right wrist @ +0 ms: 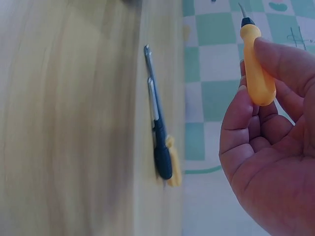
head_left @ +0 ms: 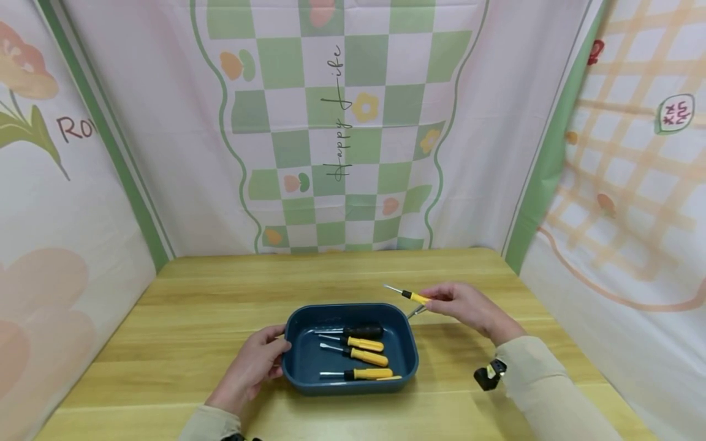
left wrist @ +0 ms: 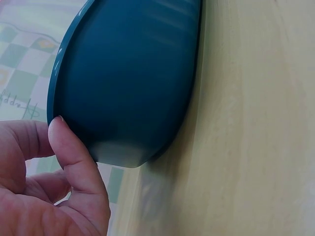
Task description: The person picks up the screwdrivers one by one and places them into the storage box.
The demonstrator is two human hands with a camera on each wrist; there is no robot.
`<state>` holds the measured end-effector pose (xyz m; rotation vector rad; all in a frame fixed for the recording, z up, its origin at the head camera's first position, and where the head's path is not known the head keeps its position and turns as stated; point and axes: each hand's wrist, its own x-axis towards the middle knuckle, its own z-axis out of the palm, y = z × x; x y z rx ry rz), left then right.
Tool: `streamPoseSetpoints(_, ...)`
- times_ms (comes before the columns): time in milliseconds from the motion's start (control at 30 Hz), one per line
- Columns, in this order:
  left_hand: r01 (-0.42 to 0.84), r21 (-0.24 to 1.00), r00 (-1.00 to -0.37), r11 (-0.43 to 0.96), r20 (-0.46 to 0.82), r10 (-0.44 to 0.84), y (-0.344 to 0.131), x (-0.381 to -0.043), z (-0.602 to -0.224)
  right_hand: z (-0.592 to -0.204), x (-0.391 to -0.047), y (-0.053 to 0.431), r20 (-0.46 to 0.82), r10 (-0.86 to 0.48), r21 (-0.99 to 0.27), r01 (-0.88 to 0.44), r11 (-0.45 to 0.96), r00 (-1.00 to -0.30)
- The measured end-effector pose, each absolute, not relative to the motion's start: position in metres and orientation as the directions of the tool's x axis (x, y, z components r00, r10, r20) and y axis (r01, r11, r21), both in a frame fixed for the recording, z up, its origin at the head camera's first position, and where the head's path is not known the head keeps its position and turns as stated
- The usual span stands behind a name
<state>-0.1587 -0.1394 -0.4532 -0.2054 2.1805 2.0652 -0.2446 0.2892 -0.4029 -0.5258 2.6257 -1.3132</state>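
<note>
Right grip (head_left: pixel 466 306): pinching yellow-handled screwdriver (right wrist: pixel 256 64) above desk (head_left: pixel 138 367).
Left grip (head_left: pixel 256 362): pinching blue tray (head_left: pixel 353 388), left rim.
Screwdriver: may drop if pinched too loosely.

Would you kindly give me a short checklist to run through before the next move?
1. Left hand on the blue container: ok, gripping its left end.
2. Right hand holding the yellow screwdriver: ok, pinching its handle.
3. Blade clear of the left hand: ok, well apart.
4. Bare space inside the container: ok, along its left side.
5. Table free of loose tools: not ok, a dark-handled screwdriver lies there with a yellow handle beside it.
6. Blade tip wear: cannot tell, too small.
</note>
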Motion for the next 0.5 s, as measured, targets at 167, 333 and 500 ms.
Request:
streamPoseSetpoints(167,-0.197,0.979,-0.98,0.05,-0.198,-0.001,-0.139,-0.159,-0.452,-0.396,-0.241,0.28,0.022,-0.402,-0.805,-0.254,0.536,-0.916)
streamPoseSetpoints(333,-0.199,0.979,-0.98,0.05,-0.199,-0.001,-0.138,-0.159,-0.452,-0.393,-0.239,0.274,0.028,-0.432,-0.809,-0.274,0.52,-0.901)
streamPoseSetpoints(500,-0.197,0.979,-0.98,0.047,-0.197,-0.004,-0.138,-0.158,-0.452,-0.391,-0.237,0.268,0.022,-0.439,-0.802,-0.278,0.529,-0.898)
